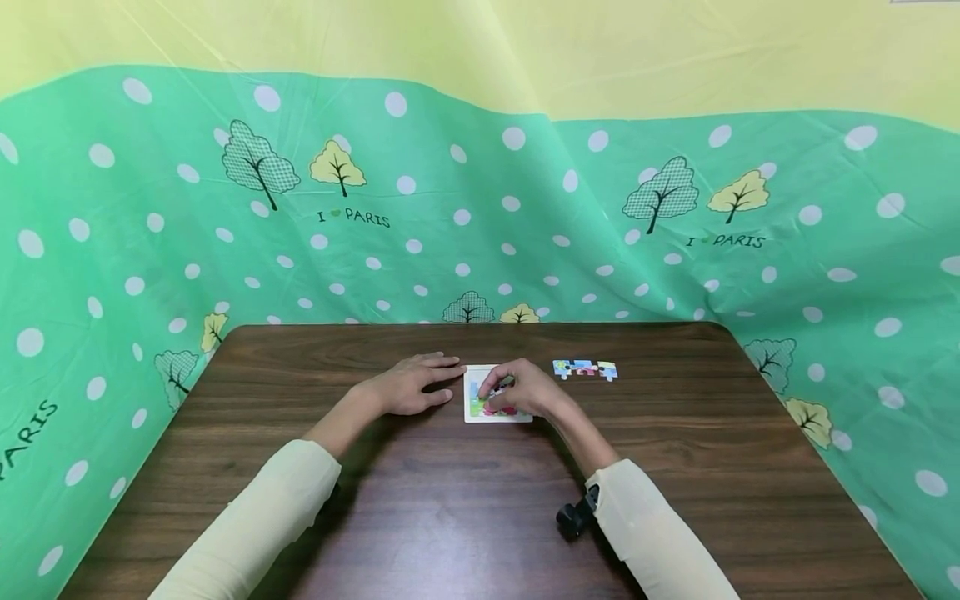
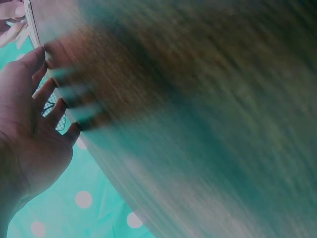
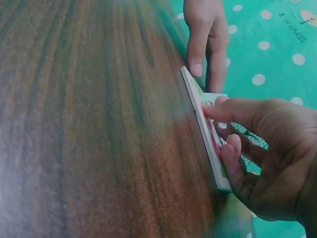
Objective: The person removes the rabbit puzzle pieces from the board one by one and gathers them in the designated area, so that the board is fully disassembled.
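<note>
While a green cloth [image 1: 420, 183] with white dots, printed trees and a yellow upper band hangs round three sides, a dark brown wooden table [image 1: 465, 508] fills the foreground, its grain running mostly left to right and light glaring near its middle. Toward its far side lies the white-bordered puzzle board [image 1: 498, 419], flat, its sides squared to the table's far edge; with a hand over it, which axis is longer cannot be told. Right of it, a row of loose puzzle pieces [image 1: 585, 369] stretches crosswise, its right end dipping slightly nearer. The left hand [image 1: 412, 385] rests palm down with fingers extended, index tip at the board's left edge. The right hand [image 1: 525, 389] arches over the board with bent fingers; whether they pinch a piece cannot be told. Only the head view shows the loose pieces. The right wrist view reveals the board's thin edge and the thumb against its printed face; the left wrist view shows the left fingertips meeting the tabletop.
</note>
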A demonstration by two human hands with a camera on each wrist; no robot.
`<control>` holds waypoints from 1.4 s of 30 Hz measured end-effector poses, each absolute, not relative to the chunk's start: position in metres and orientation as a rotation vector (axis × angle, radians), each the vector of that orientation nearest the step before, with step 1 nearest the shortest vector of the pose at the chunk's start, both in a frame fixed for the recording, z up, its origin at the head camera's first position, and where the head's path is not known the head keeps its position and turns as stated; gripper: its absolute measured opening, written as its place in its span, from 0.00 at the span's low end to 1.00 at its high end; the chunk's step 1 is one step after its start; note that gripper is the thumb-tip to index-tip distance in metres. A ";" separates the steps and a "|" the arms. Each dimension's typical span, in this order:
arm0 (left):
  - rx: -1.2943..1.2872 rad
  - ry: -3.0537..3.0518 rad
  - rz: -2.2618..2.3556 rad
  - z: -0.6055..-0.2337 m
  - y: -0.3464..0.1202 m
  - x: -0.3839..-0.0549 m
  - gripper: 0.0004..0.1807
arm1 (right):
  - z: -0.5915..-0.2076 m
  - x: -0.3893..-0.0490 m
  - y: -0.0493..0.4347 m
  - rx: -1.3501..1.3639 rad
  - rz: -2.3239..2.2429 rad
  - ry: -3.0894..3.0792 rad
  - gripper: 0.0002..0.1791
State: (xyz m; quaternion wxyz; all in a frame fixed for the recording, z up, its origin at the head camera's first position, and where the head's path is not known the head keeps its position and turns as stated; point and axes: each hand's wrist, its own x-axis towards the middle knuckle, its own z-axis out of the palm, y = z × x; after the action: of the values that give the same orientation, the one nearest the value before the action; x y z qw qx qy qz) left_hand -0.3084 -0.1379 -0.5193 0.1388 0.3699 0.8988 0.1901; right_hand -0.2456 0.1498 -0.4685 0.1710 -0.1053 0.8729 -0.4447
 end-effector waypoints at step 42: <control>1.085 2.595 0.545 -0.520 -0.139 -0.310 0.35 | -0.470 -0.247 0.137 -0.136 -1.156 2.616 0.15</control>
State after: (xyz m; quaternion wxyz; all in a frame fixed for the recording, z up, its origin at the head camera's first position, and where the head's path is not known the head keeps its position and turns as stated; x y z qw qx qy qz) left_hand -0.3097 -0.1386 -0.5200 0.1380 0.3750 0.8971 0.1885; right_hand -0.2466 0.1373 -0.4699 0.1387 -0.0471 0.9048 -0.3998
